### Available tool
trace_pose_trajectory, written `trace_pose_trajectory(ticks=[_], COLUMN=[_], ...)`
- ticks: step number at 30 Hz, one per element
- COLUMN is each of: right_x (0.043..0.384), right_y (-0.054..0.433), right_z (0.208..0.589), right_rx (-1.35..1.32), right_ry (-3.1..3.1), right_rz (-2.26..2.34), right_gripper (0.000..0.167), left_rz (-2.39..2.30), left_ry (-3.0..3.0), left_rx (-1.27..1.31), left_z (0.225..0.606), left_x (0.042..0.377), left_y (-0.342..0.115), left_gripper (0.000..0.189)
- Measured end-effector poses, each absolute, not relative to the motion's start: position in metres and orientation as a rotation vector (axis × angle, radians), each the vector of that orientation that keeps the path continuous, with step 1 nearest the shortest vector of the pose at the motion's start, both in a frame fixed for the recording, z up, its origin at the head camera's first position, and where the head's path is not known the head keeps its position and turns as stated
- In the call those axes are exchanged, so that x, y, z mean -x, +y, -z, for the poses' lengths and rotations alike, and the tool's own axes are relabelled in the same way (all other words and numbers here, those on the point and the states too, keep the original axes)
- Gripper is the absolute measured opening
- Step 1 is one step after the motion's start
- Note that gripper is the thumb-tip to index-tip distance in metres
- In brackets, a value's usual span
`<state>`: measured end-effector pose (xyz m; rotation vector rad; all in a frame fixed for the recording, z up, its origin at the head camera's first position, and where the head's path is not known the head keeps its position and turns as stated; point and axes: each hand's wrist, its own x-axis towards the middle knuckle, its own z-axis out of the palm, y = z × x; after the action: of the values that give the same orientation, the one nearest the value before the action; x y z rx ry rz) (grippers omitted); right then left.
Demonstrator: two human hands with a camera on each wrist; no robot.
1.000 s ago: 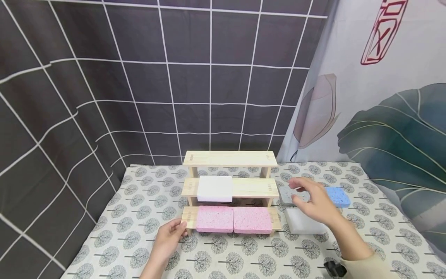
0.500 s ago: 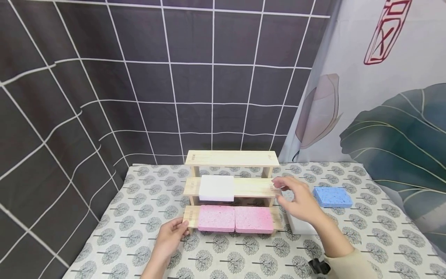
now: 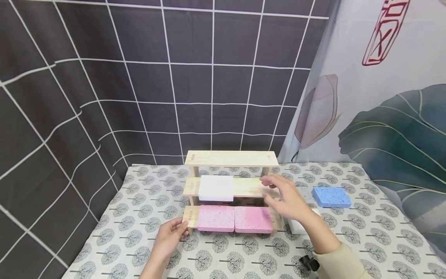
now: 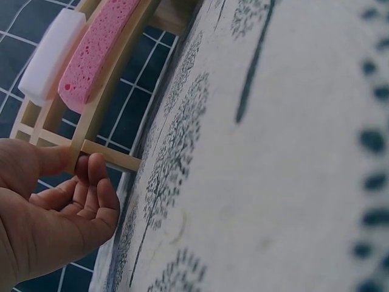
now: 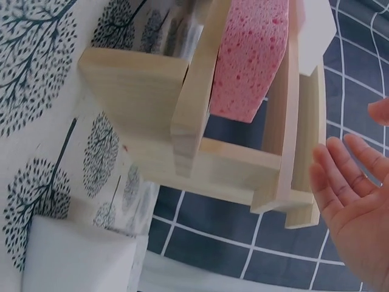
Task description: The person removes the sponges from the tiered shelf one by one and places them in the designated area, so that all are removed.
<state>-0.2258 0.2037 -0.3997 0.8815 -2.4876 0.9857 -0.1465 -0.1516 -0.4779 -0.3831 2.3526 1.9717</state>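
Wooden rack (image 3: 231, 158): two pink sponges (image 3: 216, 218) on bottom tier (image 3: 191, 217), white block (image 3: 216, 186) midway.

A sponge (image 3: 331, 197) lies right of the rack (image 3: 231, 158)

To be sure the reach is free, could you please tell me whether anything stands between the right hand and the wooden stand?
Nothing visible does: the right hand is at the right end of the wooden stand, though contact is unclear.

Draped indoor corner (room type unclear): 1 gridded curtain (image 3: 191, 85), 1 leaf-print curtain (image 3: 393, 135), tree-print tablecloth (image 3: 139, 224).
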Motion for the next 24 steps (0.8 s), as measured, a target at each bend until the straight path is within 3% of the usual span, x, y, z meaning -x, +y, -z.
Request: trace_pose_trajectory(ticks=[24], right_x=[0.234], right_y=[0.172], right_z=[0.399], right_rx=[-0.879], right_ry=[-2.514], right_rz=[-0.978], right_gripper=[0.053], left_rz=[-1.964], left_ry=[2.354], left_rx=[0.379], left_z=[0.479], left_x=[0.148], left_y=[-0.152], left_gripper=[0.039])
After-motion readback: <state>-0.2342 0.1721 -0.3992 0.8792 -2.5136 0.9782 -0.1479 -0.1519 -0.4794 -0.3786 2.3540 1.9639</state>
